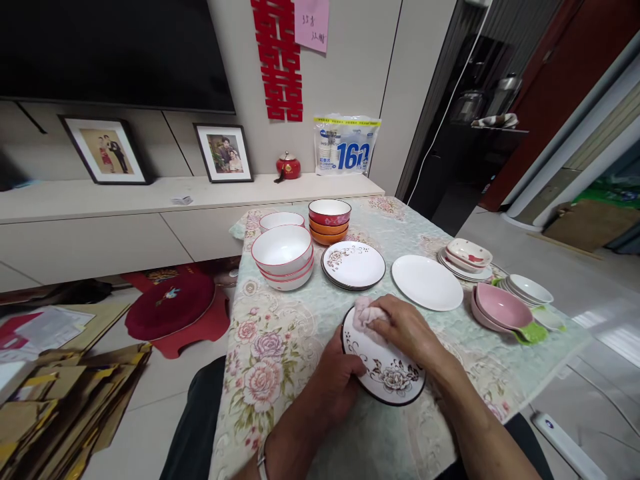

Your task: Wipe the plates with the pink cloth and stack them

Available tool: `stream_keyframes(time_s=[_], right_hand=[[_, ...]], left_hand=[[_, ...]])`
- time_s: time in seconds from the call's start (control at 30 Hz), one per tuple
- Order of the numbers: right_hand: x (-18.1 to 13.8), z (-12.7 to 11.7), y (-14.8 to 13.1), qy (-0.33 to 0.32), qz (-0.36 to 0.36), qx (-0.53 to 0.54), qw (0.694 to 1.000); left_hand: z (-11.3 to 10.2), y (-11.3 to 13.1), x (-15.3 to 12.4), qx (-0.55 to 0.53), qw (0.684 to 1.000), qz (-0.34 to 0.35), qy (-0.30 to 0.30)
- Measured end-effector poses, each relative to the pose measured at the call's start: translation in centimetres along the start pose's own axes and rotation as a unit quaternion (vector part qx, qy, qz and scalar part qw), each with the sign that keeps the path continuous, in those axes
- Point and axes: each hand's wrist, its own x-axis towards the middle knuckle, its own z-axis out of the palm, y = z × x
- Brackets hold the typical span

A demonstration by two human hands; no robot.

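A white plate with a dark rim and brown flowers (395,377) is tilted above the near part of the table. My left hand (336,373) grips its left edge, the thumb lying over the top face. In my right hand (407,327) a bunched pale pink cloth (367,313) presses on the plate's upper left area. Just beyond sits a stack of matching flowered plates (353,265). To the right of that stack lies a plain white oval plate (427,283).
White bowls with red rims (283,250) and a red bowl on orange ones (329,213) stand at the back left. Pink bowls (503,308), small white bowls (530,289) and red-patterned dishes (469,252) are on the right. A flowered tablecloth (270,353) covers the table. A red stool (173,303) stands left.
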Motion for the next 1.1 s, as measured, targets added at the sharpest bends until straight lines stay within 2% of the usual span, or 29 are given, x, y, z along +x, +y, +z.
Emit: stream_keyframes(time_s=[0.1,0.2,0.23,0.3,0.37,0.43,0.5,0.6,0.67,0.8,0.9,1.0,1.1], right_hand=[[-0.1,-0.5,0.6,0.026,0.111,-0.135,0.984],[-0.1,0.1,-0.1,0.049,0.146,-0.209,0.966],[-0.1,0.4,-0.5,0.052,0.126,-0.204,0.969],[-0.1,0.9,-1.4,0.042,0.038,-0.143,0.988],[-0.3,0.9,-2.1,0.003,-0.061,-0.038,0.997],[-0.6,0.3,-2.3,-0.059,-0.122,0.057,0.989],[-1.0,-0.7,-1.8,-0.131,-0.140,0.111,0.975],[-1.3,-2.3,-0.1,-0.208,-0.101,0.123,0.965],[-1.3,-2.8,1.0,-0.190,-0.042,0.096,0.976],[-0.5,-1.7,1.5,-0.057,0.063,-0.025,0.996],[-0.1,0.2,-0.2,0.022,0.028,-0.044,0.998],[-0.3,1.1,-2.1,-0.002,-0.069,0.036,0.997],[-0.9,0.1,-2.5,-0.102,-0.120,0.092,0.983]], left_hand=[[-0.1,0.0,0.2,-0.018,1.000,-0.007,0.003],[-0.2,-0.2,0.4,-0.041,0.999,-0.014,0.001],[-0.3,-0.2,0.5,-0.047,0.999,-0.017,-0.003],[-0.3,-0.2,0.5,-0.063,0.998,-0.019,-0.014],[-0.3,-0.1,0.5,-0.082,0.996,-0.026,-0.022],[-0.2,0.2,0.6,-0.101,0.993,-0.046,-0.035],[-0.1,0.4,0.6,-0.115,0.990,-0.062,-0.054],[0.1,0.5,0.8,-0.125,0.987,-0.069,-0.072],[0.2,0.4,0.8,-0.125,0.987,-0.071,-0.069],[0.4,0.2,0.8,-0.114,0.991,-0.064,-0.039],[0.4,0.2,0.7,-0.115,0.991,-0.063,-0.033],[0.4,0.4,0.6,-0.127,0.989,-0.060,-0.040],[0.2,0.5,0.7,-0.136,0.987,-0.067,-0.046]])
